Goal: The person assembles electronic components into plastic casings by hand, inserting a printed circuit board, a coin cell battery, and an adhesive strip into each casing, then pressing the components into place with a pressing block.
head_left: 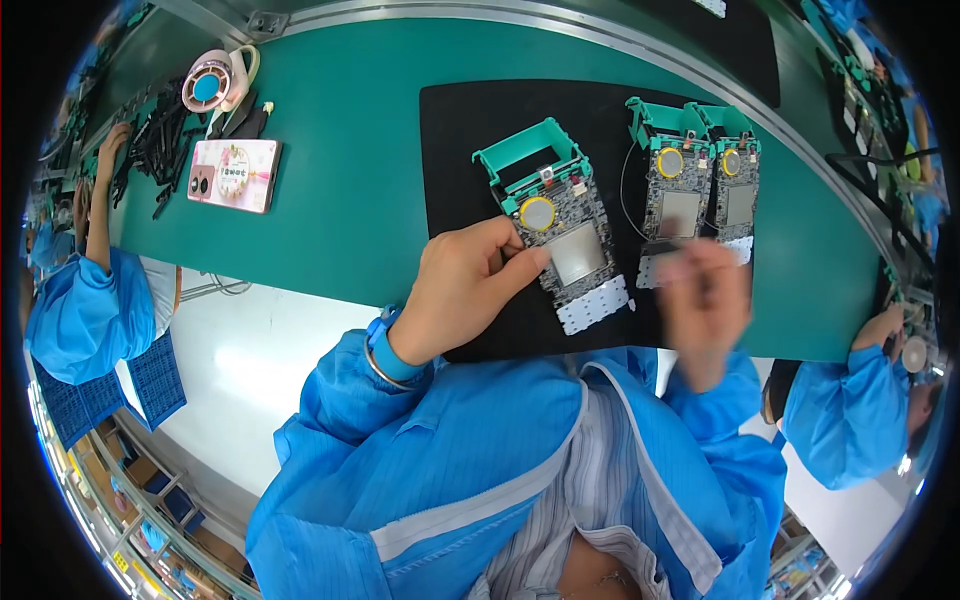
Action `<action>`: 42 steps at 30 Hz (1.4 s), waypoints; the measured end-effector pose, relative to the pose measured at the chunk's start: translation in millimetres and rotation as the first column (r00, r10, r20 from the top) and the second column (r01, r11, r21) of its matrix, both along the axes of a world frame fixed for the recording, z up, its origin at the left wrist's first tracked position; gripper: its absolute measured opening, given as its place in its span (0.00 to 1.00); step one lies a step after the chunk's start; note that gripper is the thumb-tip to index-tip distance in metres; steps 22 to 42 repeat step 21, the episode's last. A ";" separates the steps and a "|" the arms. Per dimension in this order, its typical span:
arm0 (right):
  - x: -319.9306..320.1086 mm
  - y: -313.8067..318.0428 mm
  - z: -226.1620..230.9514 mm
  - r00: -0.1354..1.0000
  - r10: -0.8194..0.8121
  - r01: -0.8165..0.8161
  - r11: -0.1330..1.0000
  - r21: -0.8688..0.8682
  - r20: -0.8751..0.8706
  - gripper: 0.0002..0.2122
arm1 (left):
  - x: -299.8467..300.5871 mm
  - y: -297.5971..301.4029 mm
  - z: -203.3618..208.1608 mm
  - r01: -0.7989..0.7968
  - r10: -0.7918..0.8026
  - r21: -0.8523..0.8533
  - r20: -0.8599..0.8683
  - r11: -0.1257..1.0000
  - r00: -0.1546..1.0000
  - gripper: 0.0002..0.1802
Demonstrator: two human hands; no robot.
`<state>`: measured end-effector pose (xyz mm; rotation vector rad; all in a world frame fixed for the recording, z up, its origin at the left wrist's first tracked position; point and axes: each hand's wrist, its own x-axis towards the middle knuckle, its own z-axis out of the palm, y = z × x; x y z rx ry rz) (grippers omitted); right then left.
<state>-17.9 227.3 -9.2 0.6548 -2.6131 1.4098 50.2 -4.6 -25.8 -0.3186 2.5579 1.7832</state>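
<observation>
My left hand (pixel 465 285) grips the left edge of a circuit board (pixel 580 255), thumb on top and fingers curled at its side. The board lies tilted on a black mat (pixel 455 150), with a green plastic frame (pixel 530 155) at its far end, a round yellow-rimmed coin cell and a silver metal shield. To the right lie two similar boards side by side, a nearer one (pixel 680 205) and a right-hand one (pixel 740 200), each with a green frame. My right hand (pixel 708 300), smeared by motion, hovers over the near ends of these two; whether it holds anything is unclear.
On the green bench top (pixel 340 120) at the left lie a phone in a patterned case (pixel 234 175), a small round fan (pixel 207 87) and a pile of black parts (pixel 155 140). A metal rail (pixel 500 10) runs along the back. Co-workers in blue sleeves (pixel 90 310) sit at both sides.
</observation>
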 end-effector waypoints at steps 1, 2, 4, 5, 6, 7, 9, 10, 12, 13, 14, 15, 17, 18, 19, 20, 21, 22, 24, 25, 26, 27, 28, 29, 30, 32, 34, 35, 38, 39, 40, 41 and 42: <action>-18.4 18.3 -5.9 0.998 -0.010 0.038 0.881 -0.471 0.061 0.07 | 1.1 -1.8 -0.8 0.006 -0.006 0.000 -0.010 1.000 1.000 0.12; -41.3 38.4 -1.0 0.980 -0.195 0.165 0.912 -0.376 -0.044 0.06 | 1.5 -4.9 -0.9 0.018 -0.017 0.025 -0.031 1.000 0.999 0.11; -59.8 77.9 -19.5 0.942 -0.333 0.329 0.894 -0.305 0.039 0.09 | -2.4 -4.7 9.1 -0.020 0.016 0.197 0.021 0.980 1.000 0.08; -62.7 82.6 -26.8 0.950 -0.264 0.310 0.869 -0.386 0.168 0.10 | -5.6 -8.0 15.7 -0.045 0.031 0.216 0.068 0.975 0.997 0.07; -53.9 84.0 -27.9 0.959 -0.219 0.269 0.905 -0.329 0.180 0.12 | -7.4 -13.7 19.2 -0.071 0.045 0.233 0.115 0.970 0.992 0.07; -43.1 72.3 -24.1 0.967 -0.178 0.233 0.905 -0.356 0.180 0.13 | -8.1 -18.3 19.3 -0.079 0.060 0.199 0.100 0.977 0.993 0.06; -12.0 60.1 -32.5 0.957 -0.251 0.276 0.942 -0.188 0.146 0.14 | -6.4 -37.3 13.9 -0.136 0.133 0.070 0.040 0.988 0.990 0.05; 5.2 48.2 -28.1 0.939 -0.263 0.311 0.926 -0.215 0.223 0.10 | -7.6 -48.2 11.6 -0.169 0.167 0.069 0.032 0.983 0.985 0.06; 31.4 38.6 -35.6 0.926 -0.261 0.347 0.873 -0.343 0.273 0.05 | -11.7 -68.6 17.3 -0.137 0.123 0.110 0.128 0.984 0.984 0.08; 33.6 38.1 -37.6 0.927 -0.274 0.347 0.885 -0.311 0.254 0.05 | -10.1 -76.2 17.1 -0.117 0.102 0.163 0.097 0.980 0.990 0.08; 35.1 38.1 -38.8 0.928 -0.289 0.349 0.894 -0.280 0.236 0.06 | -9.9 -73.6 18.0 -0.111 0.097 0.153 0.093 0.982 0.991 0.08; 27.1 38.4 -38.4 0.935 -0.301 0.344 0.899 -0.271 0.186 0.08 | -9.0 -64.9 19.8 -0.269 0.254 -0.119 -0.126 0.956 0.959 0.09; 10.4 34.3 -23.5 0.940 -0.317 0.327 0.943 -0.066 0.129 0.07 | -6.7 -35.4 37.0 -0.454 0.290 -0.466 -0.382 0.760 0.877 0.14; 2.2 30.3 -16.0 0.935 -0.324 0.337 0.938 -0.078 0.147 0.06 | -2.8 -19.2 34.5 -0.365 0.177 -0.343 -0.471 0.865 0.864 0.15; -6.6 33.0 -17.1 0.932 -0.311 0.341 0.927 -0.159 0.187 0.06 | 1.3 -12.1 33.9 -0.148 -0.128 -0.477 -0.499 0.867 0.857 0.17; -14.4 40.1 -20.3 0.905 -0.338 0.393 0.896 -0.204 0.260 0.06 | 6.0 13.7 41.3 0.048 -0.192 -0.359 -0.377 0.932 0.906 0.18; -23.0 45.0 -22.4 0.885 -0.324 0.416 0.872 -0.257 0.334 0.06 | 8.9 16.1 40.7 0.046 -0.188 -0.357 -0.373 0.933 0.909 0.18; -23.0 45.0 -22.4 0.885 -0.324 0.416 0.872 -0.257 0.334 0.06 | 8.9 16.1 40.7 0.046 -0.188 -0.357 -0.373 0.933 0.909 0.18; -23.0 45.0 -22.4 0.885 -0.324 0.416 0.872 -0.257 0.334 0.06 | 8.9 16.1 40.7 0.046 -0.188 -0.357 -0.373 0.933 0.909 0.18; -23.0 45.0 -22.4 0.885 -0.324 0.416 0.872 -0.257 0.334 0.06 | 8.9 16.1 40.7 0.046 -0.188 -0.357 -0.373 0.933 0.909 0.18; -23.0 45.0 -22.4 0.885 -0.324 0.416 0.872 -0.257 0.334 0.06 | 8.9 16.1 40.7 0.046 -0.188 -0.357 -0.373 0.933 0.909 0.18; -23.0 45.0 -22.4 0.885 -0.324 0.416 0.872 -0.257 0.334 0.06 | 8.9 16.1 40.7 0.046 -0.188 -0.357 -0.373 0.933 0.909 0.18; -23.0 45.0 -22.4 0.885 -0.324 0.416 0.872 -0.257 0.334 0.06 | 8.9 16.1 40.7 0.046 -0.188 -0.357 -0.373 0.933 0.909 0.18; -23.0 45.0 -22.4 0.885 -0.324 0.416 0.872 -0.257 0.334 0.06 | 8.9 16.1 40.7 0.046 -0.188 -0.357 -0.373 0.933 0.909 0.18; -23.0 45.0 -22.4 0.885 -0.324 0.416 0.872 -0.257 0.334 0.06 | 8.9 16.1 40.7 0.046 -0.188 -0.357 -0.373 0.933 0.909 0.18; -23.0 45.0 -22.4 0.885 -0.324 0.416 0.872 -0.257 0.334 0.06 | 8.9 16.1 40.7 0.046 -0.188 -0.357 -0.373 0.933 0.909 0.18; -23.0 45.0 -22.4 0.885 -0.324 0.416 0.872 -0.257 0.334 0.06 | 8.9 16.1 40.7 0.046 -0.188 -0.357 -0.373 0.933 0.909 0.18; -23.0 45.0 -22.4 0.885 -0.324 0.416 0.872 -0.257 0.334 0.06 | 8.9 16.1 40.7 0.046 -0.188 -0.357 -0.373 0.933 0.909 0.18; -23.0 45.0 -22.4 0.885 -0.324 0.416 0.872 -0.257 0.334 0.06 | 8.9 16.1 40.7 0.046 -0.188 -0.357 -0.373 0.933 0.909 0.18; -23.0 45.0 -22.4 0.885 -0.324 0.416 0.872 -0.257 0.334 0.06 | 8.9 16.1 40.7 0.046 -0.188 -0.357 -0.373 0.933 0.909 0.18; -23.0 45.0 -22.4 0.885 -0.324 0.416 0.872 -0.257 0.334 0.06 | 8.9 16.1 40.7 0.046 -0.188 -0.357 -0.373 0.933 0.909 0.18; -23.0 45.0 -22.4 0.885 -0.324 0.416 0.872 -0.257 0.334 0.06 | 8.9 16.1 40.7 0.046 -0.188 -0.357 -0.373 0.933 0.909 0.18; -23.0 45.0 -22.4 0.885 -0.324 0.416 0.872 -0.257 0.334 0.06 | 8.9 16.1 40.7 0.046 -0.188 -0.357 -0.373 0.933 0.909 0.18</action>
